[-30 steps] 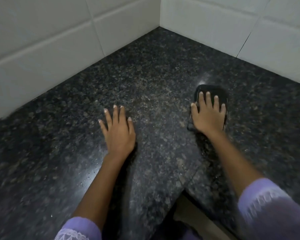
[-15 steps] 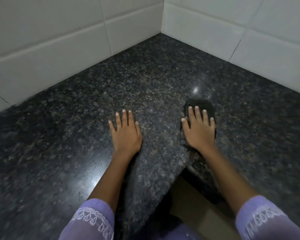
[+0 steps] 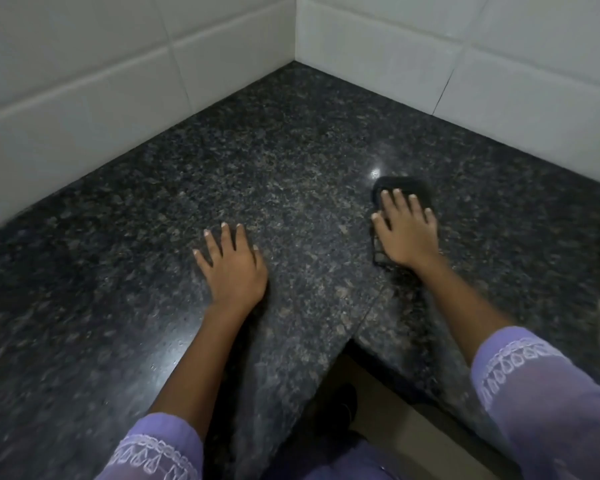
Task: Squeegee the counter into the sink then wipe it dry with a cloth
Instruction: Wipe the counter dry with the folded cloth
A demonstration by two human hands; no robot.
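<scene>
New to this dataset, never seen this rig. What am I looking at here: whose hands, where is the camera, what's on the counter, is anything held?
There is no robot here. A person wears one wide-angle camera on the head, looking forward and down, so the single view shows their own two arms in lilac sleeves.

The surface is a dark speckled stone counter in a corner, with white wall tiles behind it on both sides. A seam runs across the stone near the inner corner of its front edge.

The left hand lies flat on the bare counter, fingers straight, holding nothing.

The right hand presses flat on a dark cloth, which lies on the counter; its fingers are straight, so there is no closed grip. A squeegee is not visible, and I cannot make out a sink.
</scene>
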